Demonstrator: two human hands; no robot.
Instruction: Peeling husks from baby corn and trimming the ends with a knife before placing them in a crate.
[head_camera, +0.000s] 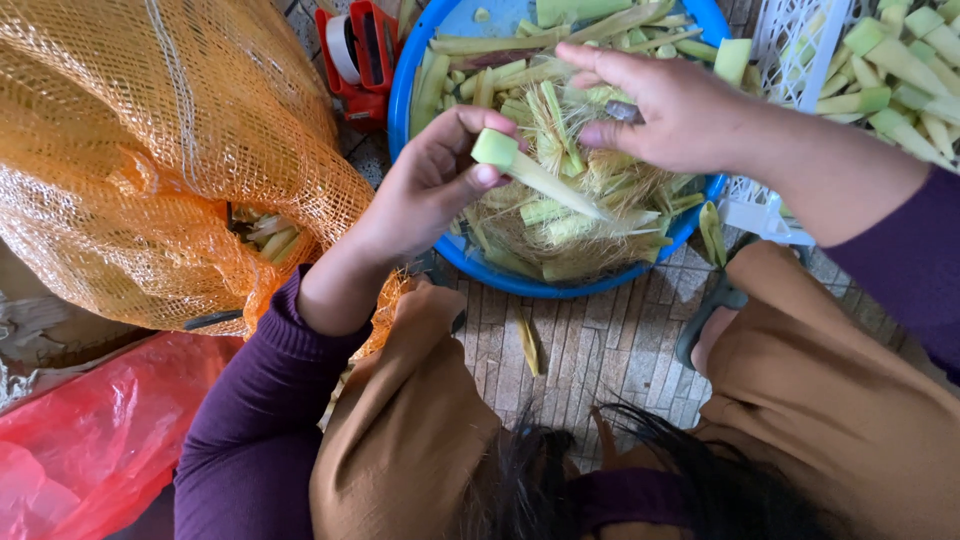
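— Hands first: what grips what?
— Left hand (432, 180) pinches a peeled baby corn (535, 176) by its green cut base, over the blue basin (405, 90) of husks. Right hand (665, 105) is half closed on something dark and small (622, 112), mostly hidden.
— Edges?
— White crate (790, 50) and orange mesh sack (150, 150) run out of view.
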